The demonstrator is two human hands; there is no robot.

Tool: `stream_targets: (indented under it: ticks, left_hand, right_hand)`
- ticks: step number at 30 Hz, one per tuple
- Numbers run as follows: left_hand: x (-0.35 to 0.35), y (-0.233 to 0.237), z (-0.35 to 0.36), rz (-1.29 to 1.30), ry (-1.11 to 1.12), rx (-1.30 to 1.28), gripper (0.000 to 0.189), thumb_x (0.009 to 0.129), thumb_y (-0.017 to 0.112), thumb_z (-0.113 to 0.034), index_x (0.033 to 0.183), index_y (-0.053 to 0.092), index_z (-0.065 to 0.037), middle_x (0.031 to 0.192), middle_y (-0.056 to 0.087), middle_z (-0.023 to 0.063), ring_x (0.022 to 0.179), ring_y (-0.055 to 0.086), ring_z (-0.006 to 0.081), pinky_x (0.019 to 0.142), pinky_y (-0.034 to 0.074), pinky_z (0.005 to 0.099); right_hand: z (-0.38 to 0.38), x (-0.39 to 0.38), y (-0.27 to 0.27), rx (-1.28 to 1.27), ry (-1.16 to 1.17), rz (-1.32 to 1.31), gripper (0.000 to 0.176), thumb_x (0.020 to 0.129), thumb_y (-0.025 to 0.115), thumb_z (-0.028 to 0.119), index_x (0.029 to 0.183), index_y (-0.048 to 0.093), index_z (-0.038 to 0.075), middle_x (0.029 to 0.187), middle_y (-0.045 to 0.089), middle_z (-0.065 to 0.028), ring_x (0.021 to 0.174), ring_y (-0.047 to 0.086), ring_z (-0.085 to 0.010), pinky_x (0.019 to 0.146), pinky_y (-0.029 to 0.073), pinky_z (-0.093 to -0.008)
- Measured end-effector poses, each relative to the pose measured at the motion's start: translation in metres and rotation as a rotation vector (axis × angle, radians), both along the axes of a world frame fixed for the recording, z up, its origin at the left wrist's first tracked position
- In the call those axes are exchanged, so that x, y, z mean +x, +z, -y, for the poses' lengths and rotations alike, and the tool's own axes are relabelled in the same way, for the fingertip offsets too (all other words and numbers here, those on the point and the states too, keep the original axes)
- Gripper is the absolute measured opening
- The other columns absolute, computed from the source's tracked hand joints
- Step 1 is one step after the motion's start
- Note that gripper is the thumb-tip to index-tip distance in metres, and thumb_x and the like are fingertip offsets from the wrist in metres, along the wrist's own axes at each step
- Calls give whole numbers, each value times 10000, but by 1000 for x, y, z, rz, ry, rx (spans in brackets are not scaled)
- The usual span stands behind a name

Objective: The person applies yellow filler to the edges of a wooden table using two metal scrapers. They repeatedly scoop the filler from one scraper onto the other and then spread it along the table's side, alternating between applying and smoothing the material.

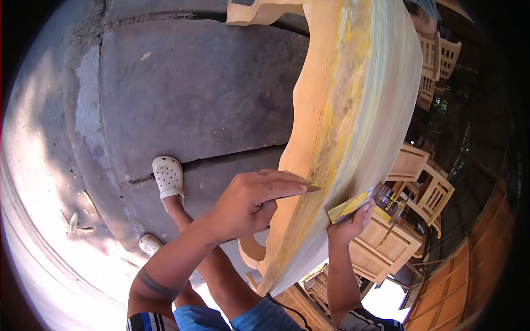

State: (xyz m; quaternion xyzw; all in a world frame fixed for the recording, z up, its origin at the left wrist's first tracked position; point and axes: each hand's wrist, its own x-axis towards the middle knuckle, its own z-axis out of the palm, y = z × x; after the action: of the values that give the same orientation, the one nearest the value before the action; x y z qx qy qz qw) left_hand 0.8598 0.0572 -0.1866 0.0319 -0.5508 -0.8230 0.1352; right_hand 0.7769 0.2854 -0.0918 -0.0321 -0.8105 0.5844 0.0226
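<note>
My left hand presses a thin, dark scraper against the edge of a wooden piece, its fingers closed round the tool. Yellow filler is smeared in a long strip along the border of the wooden piece, beside a paler wavy-edged apron. To the right, my right hand holds a flat plate with yellow paste on it, over the greyish surface. Beyond that hand stands a labelled can.
Wooden chairs and panelled wooden pieces stand at the right. Another person's arm shows at the top right. Cracked concrete floor lies at the left, with my feet in white clogs.
</note>
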Motion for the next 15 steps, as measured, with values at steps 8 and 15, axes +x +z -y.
stream_targets:
  ticks: [8,15]
  left_hand:
    - [-97,5,79,138,23,-49,502,655,383,130,1048,654,-26,890,643,87,821,555,88,757,436,215]
    - [-47,16,29,25,-40,-40,531,555,409,150,986,665,-23,1015,655,130,958,633,273,870,484,315]
  right_hand:
    - [-3,-1,2,-61,56,25,221,945,468,250,1039,433,53,916,518,-54,847,529,-141,775,463,-294]
    - [-9,1,3,-77,77,56,244,944,468,261,1060,438,48,909,530,-59,840,539,-146,760,476,-298]
